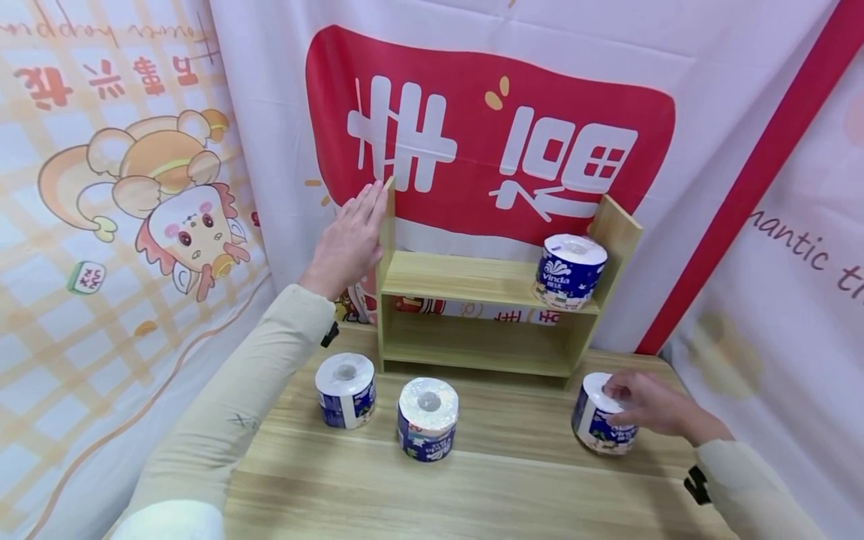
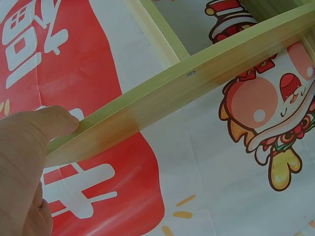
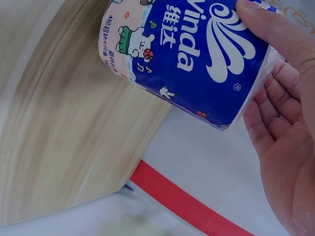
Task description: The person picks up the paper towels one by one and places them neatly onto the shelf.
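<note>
Head | left grip [image 1: 349,241] holds shelf [image 1: 462,277] | right grip [image 1: 649,405] pinches Vinda roll [image 1: 598,432]

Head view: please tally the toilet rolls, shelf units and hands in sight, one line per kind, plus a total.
Toilet rolls: 4
Shelf units: 1
Hands: 2
Total: 7
</note>
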